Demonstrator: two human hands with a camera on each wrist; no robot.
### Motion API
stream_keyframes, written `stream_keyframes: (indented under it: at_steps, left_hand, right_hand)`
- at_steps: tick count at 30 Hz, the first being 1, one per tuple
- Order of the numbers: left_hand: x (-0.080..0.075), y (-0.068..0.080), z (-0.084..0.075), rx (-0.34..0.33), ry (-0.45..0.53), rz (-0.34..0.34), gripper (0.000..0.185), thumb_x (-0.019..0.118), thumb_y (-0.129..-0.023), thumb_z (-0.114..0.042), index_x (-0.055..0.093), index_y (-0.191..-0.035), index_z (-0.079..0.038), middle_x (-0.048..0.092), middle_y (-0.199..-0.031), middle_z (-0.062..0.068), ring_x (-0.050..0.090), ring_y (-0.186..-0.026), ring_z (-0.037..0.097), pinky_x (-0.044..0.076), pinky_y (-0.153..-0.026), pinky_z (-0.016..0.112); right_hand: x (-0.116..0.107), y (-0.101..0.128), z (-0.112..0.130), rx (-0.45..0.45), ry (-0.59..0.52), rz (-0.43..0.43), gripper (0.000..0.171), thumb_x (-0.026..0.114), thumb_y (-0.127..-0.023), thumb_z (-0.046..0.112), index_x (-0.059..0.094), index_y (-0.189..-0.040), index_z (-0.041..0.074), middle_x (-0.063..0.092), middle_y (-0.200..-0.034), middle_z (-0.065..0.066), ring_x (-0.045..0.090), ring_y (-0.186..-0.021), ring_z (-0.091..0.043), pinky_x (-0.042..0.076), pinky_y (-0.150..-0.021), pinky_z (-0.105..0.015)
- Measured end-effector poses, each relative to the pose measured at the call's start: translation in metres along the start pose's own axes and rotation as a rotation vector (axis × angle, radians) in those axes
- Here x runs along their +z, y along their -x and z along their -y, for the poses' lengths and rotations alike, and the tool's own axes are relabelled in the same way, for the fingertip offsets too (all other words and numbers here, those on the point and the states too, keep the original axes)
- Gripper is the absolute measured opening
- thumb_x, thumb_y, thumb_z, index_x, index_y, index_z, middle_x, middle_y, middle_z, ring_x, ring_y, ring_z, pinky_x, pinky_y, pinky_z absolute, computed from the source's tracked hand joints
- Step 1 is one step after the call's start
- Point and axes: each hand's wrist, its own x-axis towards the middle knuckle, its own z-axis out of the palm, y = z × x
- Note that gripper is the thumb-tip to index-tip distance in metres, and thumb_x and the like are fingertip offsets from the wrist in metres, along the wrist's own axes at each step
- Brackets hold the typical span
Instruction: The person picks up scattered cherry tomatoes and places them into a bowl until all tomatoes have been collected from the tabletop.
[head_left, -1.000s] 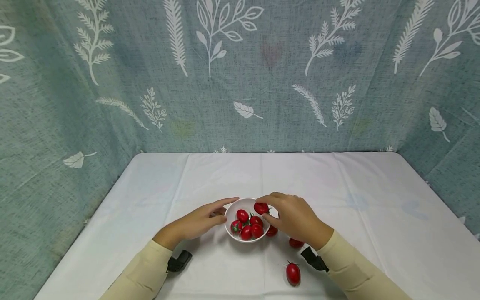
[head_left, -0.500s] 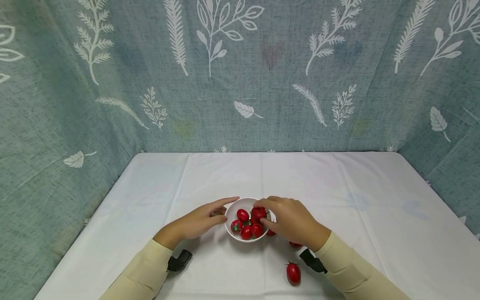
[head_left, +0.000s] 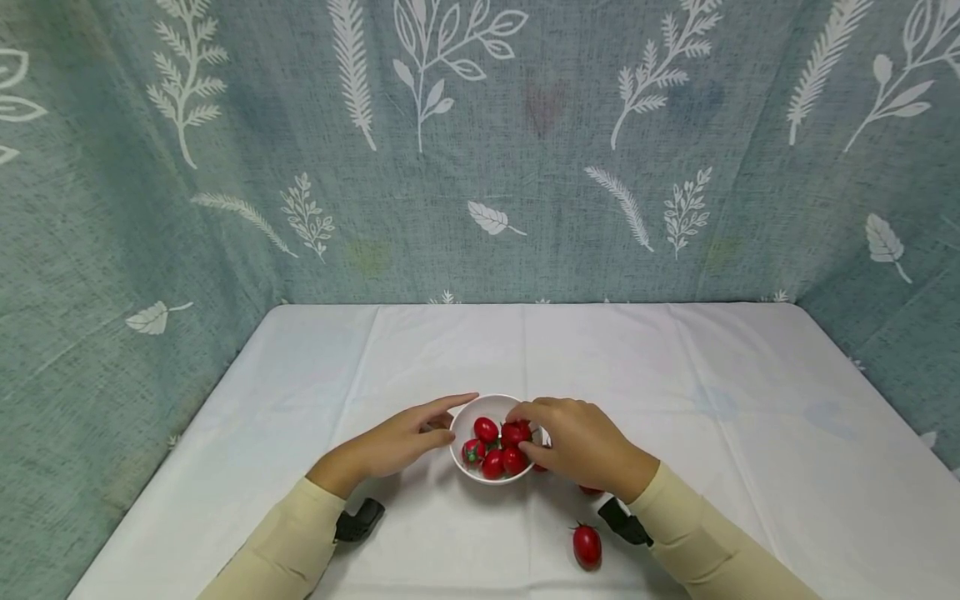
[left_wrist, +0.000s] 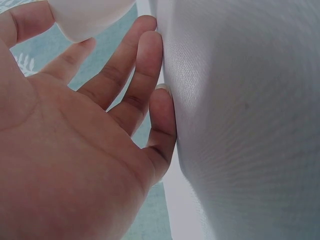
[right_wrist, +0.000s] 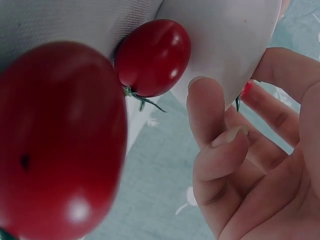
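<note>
A small white bowl (head_left: pixel 489 407) holding several red cherry tomatoes (head_left: pixel 492 464) stands on the white-covered table. At its left side, my left hand (head_left: pixel 405 437) touches the rim with spread, fairly straight thumb and index finger; its other fingers lie by the cloth in the left wrist view. Over the right rim, my right hand (head_left: pixel 588 442) pinches a cherry tomato (head_left: pixel 514 433) low in the bowl between thumb and fingers. The right wrist view hides most of that tomato behind the bowl wall (right_wrist: pixel 225 40), with a bit of red and green stem showing.
Outside the bowl, one cherry tomato (right_wrist: pixel 155 57) lies against its right side and another (head_left: pixel 591 490) sits partly under the right wrist. A further one (head_left: pixel 587 547) lies nearer the front. A patterned grey-green curtain (head_left: pixel 480 208) rises behind the table.
My right hand has moved slightly left and down, lowering the pinched cherry tomato from the bowl's right rim in among the others. The left hand and bowl have stayed in place.
</note>
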Motion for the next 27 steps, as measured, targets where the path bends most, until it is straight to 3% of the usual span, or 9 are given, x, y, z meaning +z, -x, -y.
stream_keyframes:
  at_steps: [27]
  left_hand:
    - [0.002, -0.003, -0.001, -0.007, 0.011, 0.002, 0.056, 0.053, -0.101, -0.023, 0.039, -0.153, -0.039, 0.065, -0.124, 0.001, 0.058, -0.12, 0.02, 0.045, -0.103, 0.048]
  right_hand:
    - [-0.011, 0.001, -0.004, 0.006, 0.013, -0.002, 0.03, 0.076, -0.088, 0.027, 0.072, -0.118, 0.02, 0.073, -0.11, 0.003, 0.069, -0.093, -0.015, 0.057, -0.079, -0.036]
